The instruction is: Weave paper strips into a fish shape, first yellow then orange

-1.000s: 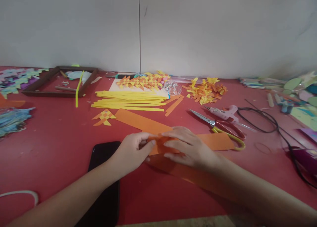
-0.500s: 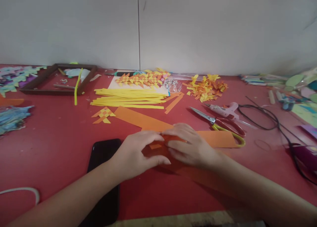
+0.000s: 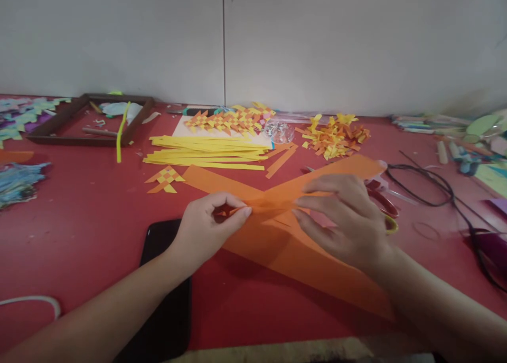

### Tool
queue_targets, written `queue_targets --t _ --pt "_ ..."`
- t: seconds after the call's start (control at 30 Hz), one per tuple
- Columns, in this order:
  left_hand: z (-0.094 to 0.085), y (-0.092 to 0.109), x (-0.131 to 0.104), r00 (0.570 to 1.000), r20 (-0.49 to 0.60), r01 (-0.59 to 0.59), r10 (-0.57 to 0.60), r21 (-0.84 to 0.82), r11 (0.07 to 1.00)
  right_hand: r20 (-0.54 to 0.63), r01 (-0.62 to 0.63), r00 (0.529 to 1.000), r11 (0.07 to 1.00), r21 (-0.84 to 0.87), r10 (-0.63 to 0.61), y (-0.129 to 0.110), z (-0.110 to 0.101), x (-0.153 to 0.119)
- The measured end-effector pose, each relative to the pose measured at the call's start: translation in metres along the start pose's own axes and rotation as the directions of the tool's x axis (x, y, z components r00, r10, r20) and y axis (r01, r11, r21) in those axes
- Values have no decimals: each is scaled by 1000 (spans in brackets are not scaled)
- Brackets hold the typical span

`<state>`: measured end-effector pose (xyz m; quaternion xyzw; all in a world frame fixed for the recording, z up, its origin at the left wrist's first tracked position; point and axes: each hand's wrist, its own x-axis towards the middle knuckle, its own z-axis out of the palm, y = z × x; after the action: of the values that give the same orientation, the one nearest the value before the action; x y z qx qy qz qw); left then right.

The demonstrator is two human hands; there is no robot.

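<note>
My left hand (image 3: 206, 228) is closed, thumb and forefinger pinching the left end of a narrow, blurred orange paper strip (image 3: 272, 207). At the strip's right end, the thumb and curled fingers of my right hand (image 3: 348, 215) come together on it, though the contact is smeared. Under both hands, wide orange paper bands (image 3: 336, 276) cross on the red table. A black phone (image 3: 164, 305) lies partly beneath my left forearm. Left of the bands rests a woven yellow-and-orange paper fish (image 3: 166, 179). Scissors with red and yellow handles (image 3: 390, 223) are mostly covered by paper and my right hand.
Yellow strips (image 3: 206, 154) lie behind the bands, with a row of woven fish (image 3: 225, 122) beyond. Paper scraps (image 3: 335, 136) are piled by a clear dish (image 3: 279, 132). A brown frame (image 3: 35, 137) stands back left. A black cable (image 3: 447, 186) curls at right.
My hands have moved apart, the right one rightward, with the orange strip now showing between them. One wide orange band has swung up at its right end, covering much of the scissors.
</note>
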<state>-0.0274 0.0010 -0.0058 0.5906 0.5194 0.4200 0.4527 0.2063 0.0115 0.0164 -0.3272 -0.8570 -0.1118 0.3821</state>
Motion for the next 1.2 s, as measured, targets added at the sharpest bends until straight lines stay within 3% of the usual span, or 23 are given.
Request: queue_targets --t 0.07,0.13,0.17,0.3,0.37,0.4,0.47,0.5,0.57,0.63,0.7,0.77,0.87,1.07,1.2 --pt "0 1 1 999 18 51 -49 -129 990 101 -87 992 984 155 71 -7 -6 4" --pt "0 2 1 996 52 86 -76 -230 969 286 -230 946 936 266 151 -15 -10 8" --pt "1 2 0 994 65 101 -86 -268 958 308 -254 937 925 281 164 -18 -12 10" --pt "1 1 -2 991 36 129 -125 -401 907 74 -86 994 986 144 76 -25 -23 14" --pt "1 -1 -1 989 10 134 -147 -477 869 73 16 997 989 144 -27 -29 -26 12" --pt "1 -1 -1 988 3 135 -156 -514 847 136 77 985 970 232 -111 -31 -25 10" --pt "1 -2 1 986 9 142 -167 -571 808 358 -42 925 898 438 -131 -33 -17 7" --pt "0 -2 1 985 32 155 -169 -591 792 525 -221 844 823 524 -107 -34 -11 6" --pt "0 0 1 980 119 198 -159 -613 765 716 -594 698 589 549 36 -34 3 5" --pt "0 2 1 967 220 242 -133 -609 756 790 -797 589 281 534 172 -33 16 6" --pt "1 3 0 960 260 243 -104 -592 768 794 -832 548 72 550 261 -33 25 6" --pt "1 3 0 964 247 220 -93 -559 800 762 -824 522 -7 567 384 -33 31 3" --pt "1 3 -1 962 257 206 -91 -468 859 708 -793 496 -71 605 502 -32 37 -3" --pt "2 2 -5 960 272 143 -58 -304 942 620 -682 547 -131 720 563 -27 41 -10" --pt "3 3 -7 967 231 170 -104 -287 943 561 -626 548 -141 767 621 -30 44 -13"
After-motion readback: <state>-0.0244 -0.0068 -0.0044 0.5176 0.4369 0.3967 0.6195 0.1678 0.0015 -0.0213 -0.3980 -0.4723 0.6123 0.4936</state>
